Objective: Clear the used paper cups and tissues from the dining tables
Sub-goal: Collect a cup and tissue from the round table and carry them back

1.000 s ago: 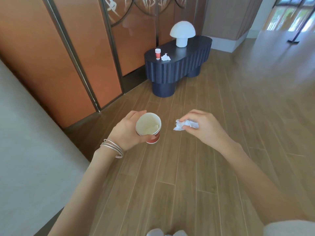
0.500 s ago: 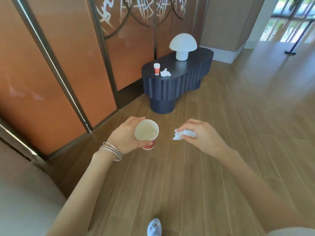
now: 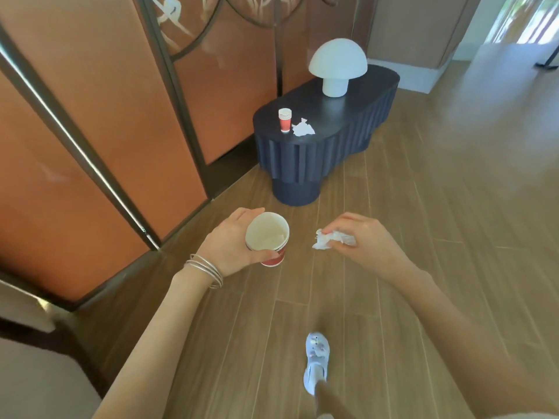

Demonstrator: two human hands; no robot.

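A red paper cup (image 3: 267, 237) with a pale inside sat in the grip of the left hand (image 3: 230, 243), tipped so its open mouth faced upward, while a crumpled white tissue (image 3: 329, 239) was pinched by the right hand (image 3: 369, 240), near the cup but apart from it. Well beyond both hands stood a second red cup (image 3: 284, 120), upright, its rims suggesting a nested stack, with another crumpled white tissue (image 3: 303, 127) lying just to its right

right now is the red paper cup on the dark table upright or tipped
Upright: red paper cup stands on its base, rim up.
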